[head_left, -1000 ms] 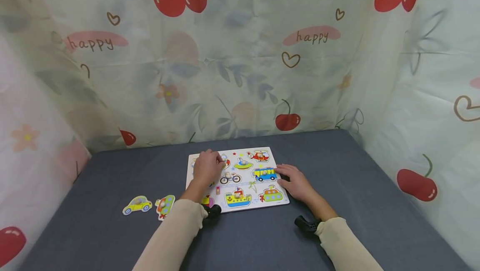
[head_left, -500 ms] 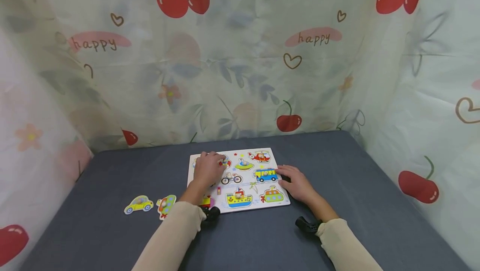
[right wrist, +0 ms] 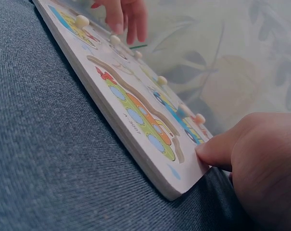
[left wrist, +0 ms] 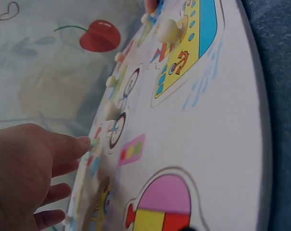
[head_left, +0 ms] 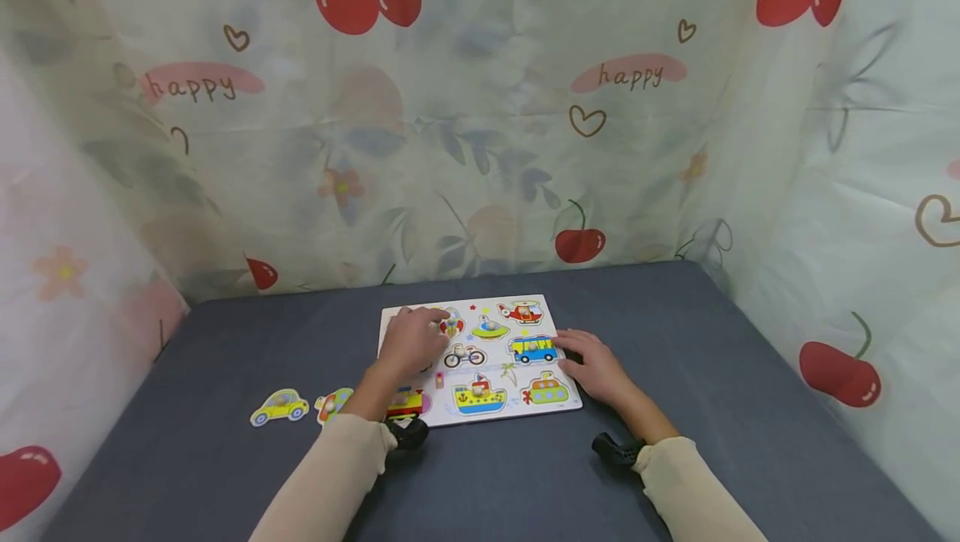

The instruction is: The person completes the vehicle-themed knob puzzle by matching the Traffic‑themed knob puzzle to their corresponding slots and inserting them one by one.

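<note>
My left hand (head_left: 411, 343) hovers over the left part of a white wooden knob puzzle board (head_left: 442, 379). Its fingers are loosely extended, near a rocket piece (head_left: 452, 325) with a red and blue picture. In the left wrist view the thumb (left wrist: 75, 146) comes close to a small knob; contact is hard to judge. My right hand (head_left: 592, 367) rests at the board's right edge beside the bus piece (head_left: 532, 348), thumb on the board's surface. A submarine-shaped recess (right wrist: 135, 115) shows its printed picture. The boat piece (head_left: 480, 396) and bicycle piece (head_left: 465, 355) lie in the board.
On the dark cloth-covered table (head_left: 510, 475), left of the board, lie a yellow car piece (head_left: 280, 407) and a green submarine piece (head_left: 332, 403), partly behind the left sleeve. A patterned curtain (head_left: 480, 150) stands behind and at both sides.
My left hand has drawn back slightly to the left and its fingers have loosened, so the rocket piece shows more fully. The left forearm now covers more of the submarine piece. The right hand stays put.
</note>
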Demonstrator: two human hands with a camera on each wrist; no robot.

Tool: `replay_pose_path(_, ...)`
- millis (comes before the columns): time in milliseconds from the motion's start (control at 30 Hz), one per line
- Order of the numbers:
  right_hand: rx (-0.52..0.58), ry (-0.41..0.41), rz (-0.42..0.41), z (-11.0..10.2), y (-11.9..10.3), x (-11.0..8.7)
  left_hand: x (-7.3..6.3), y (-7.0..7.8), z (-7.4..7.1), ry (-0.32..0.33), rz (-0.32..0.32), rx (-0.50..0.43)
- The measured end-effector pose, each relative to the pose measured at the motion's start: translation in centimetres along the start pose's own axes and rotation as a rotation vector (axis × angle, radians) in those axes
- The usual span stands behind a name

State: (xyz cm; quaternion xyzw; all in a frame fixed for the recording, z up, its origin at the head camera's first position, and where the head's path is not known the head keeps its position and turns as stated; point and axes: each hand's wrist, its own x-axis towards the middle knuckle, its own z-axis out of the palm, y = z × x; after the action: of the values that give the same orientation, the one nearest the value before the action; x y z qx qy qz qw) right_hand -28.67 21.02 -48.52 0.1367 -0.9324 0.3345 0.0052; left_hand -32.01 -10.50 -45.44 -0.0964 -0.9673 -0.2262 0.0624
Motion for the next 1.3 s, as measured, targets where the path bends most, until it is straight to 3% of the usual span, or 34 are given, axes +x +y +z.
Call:
replay_pose_path(333, -0.004, -0.011, 0.009, 0.1, 0.3, 0.2, -2.8, -1.4, -2.6, -0.038, 0.071, -0.134)
replay_pose_path(467, -0.009, -0.009, 0.008, 0.1, 0.3, 0.1, -4.0, -1.9, -3.6, -0.064, 0.082, -0.145)
replay_pose_path(700, -0.002, -0.003, 0.008, 0.1, 0.3, 0.1, -5.8, -3.3, -5.3, -0.072, 0.097, -0.087)
replay_pose_path(1033, -0.007, -0.002, 0.014, 0.1, 0.2, 0.2, -8.2, -5.2, -7.8, -0.116, 0.037, -0.058)
replay_pose_path(1300, -0.010, 0.008, 0.007, 0.2, 0.3, 0.1, -10.0, -7.5, -8.3, -0.139, -0.012, -0.011)
